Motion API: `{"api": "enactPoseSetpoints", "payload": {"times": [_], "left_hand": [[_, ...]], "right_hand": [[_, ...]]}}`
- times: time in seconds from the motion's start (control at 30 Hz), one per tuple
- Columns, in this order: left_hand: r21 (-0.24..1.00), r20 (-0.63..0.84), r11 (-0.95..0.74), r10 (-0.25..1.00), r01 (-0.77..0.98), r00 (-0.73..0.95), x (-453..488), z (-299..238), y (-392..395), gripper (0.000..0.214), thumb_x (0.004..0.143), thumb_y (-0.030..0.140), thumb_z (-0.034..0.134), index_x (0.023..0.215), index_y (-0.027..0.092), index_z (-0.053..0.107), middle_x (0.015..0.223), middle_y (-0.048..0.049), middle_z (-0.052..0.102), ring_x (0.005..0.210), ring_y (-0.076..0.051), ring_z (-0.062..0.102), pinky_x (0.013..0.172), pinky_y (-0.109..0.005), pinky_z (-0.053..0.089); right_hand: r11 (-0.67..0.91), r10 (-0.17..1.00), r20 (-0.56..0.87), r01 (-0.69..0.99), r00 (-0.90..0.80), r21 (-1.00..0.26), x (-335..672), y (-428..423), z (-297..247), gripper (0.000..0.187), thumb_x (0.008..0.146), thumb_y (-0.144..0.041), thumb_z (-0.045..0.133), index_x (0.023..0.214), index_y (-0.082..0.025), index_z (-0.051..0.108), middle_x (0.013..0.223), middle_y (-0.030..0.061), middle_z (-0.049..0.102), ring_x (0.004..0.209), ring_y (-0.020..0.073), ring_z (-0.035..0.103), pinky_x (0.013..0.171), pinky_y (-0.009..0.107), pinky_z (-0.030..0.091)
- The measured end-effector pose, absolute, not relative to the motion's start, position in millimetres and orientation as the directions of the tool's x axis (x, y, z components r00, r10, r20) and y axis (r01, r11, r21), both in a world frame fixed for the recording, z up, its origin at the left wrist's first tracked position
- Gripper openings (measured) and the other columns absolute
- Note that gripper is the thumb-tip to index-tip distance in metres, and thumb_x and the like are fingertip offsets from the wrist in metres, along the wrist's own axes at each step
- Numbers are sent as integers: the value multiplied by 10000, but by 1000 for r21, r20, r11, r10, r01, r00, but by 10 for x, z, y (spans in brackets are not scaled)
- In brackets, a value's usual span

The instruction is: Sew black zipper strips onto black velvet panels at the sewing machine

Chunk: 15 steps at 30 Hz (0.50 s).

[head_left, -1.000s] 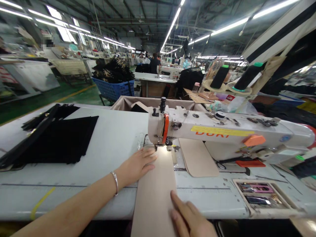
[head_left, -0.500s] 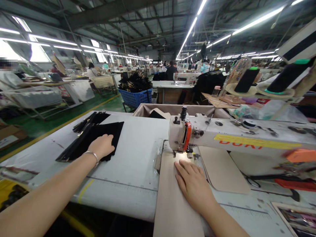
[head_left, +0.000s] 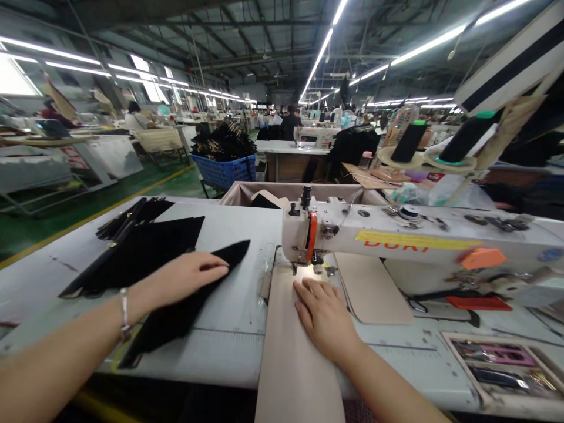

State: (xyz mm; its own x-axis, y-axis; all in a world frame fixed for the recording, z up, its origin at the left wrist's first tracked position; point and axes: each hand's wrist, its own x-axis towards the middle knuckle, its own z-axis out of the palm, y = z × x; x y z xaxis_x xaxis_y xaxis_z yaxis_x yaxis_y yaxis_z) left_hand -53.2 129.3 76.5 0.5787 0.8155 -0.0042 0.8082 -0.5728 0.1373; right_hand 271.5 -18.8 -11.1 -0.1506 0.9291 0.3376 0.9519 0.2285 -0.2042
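Observation:
My left hand (head_left: 194, 276) is closed in a pinch on a black fabric piece (head_left: 176, 320), which slants over the table left of the sewing machine (head_left: 304, 235). More black pieces (head_left: 145, 249) lie beyond it in a stack. My right hand (head_left: 324, 314) rests flat, fingers stretched out, on a long beige panel (head_left: 293, 364). The panel's far end is at the lit needle area, and its near end hangs over the table's front edge. Right of the needle, another beige panel (head_left: 374, 288) lies under the machine arm.
A tool tray (head_left: 506, 364) with small tools is set at the right. Black thread cones (head_left: 409, 141) stand behind the machine. A beige fabric-lined bin (head_left: 229, 192) adjoins the table's far edge. Beyond stands a blue basket (head_left: 224, 170) heaped with black pieces. Other people sit farther back.
My left hand has drawn one black piece off the stack, toward me and the machine. My right hand stays on the beige panel. The whole view has shifted to the right.

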Motion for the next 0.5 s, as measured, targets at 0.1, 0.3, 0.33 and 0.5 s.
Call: {"api": "enactPoseSetpoints", "payload": {"times": [0.1,0.3,0.33,0.5], "left_hand": [[189,87,-677,733,711,675,-115,309,1210,517,959,483,433,1361,175,542,1383,-118,545,1273,-281,505,1095,-409,378],[222,109,-646,761,730,640,263,106,1462,441,880,517,561,1074,131,647,1054,-113,655,998,-266,597,942,-372,461],[238,97,-654,752,718,652,233,202,1462,405,904,508,525,1026,143,649,1017,-89,665,960,-246,605,915,-341,469],[417,177,-501,863,758,473,-195,991,1331,460,940,545,413,1093,171,631,1063,7,686,992,-191,617,971,-318,450]], "right_hand": [[222,935,318,958,-156,-182,2705,-151,-81,358,982,-324,500,1336,-275,527,1243,64,599,1096,253,517,906,404,371],[223,927,344,957,-149,-187,2716,-135,-112,393,990,-337,493,1376,-260,486,1335,73,548,1212,253,462,984,414,324],[229,925,351,953,-148,-200,2719,-139,-118,394,993,-335,487,1379,-260,483,1351,73,538,1238,250,447,1003,414,313],[225,925,354,949,-136,-222,2720,-136,-125,384,995,-338,480,1371,-266,494,1360,70,539,1238,243,454,1016,411,313]]}}
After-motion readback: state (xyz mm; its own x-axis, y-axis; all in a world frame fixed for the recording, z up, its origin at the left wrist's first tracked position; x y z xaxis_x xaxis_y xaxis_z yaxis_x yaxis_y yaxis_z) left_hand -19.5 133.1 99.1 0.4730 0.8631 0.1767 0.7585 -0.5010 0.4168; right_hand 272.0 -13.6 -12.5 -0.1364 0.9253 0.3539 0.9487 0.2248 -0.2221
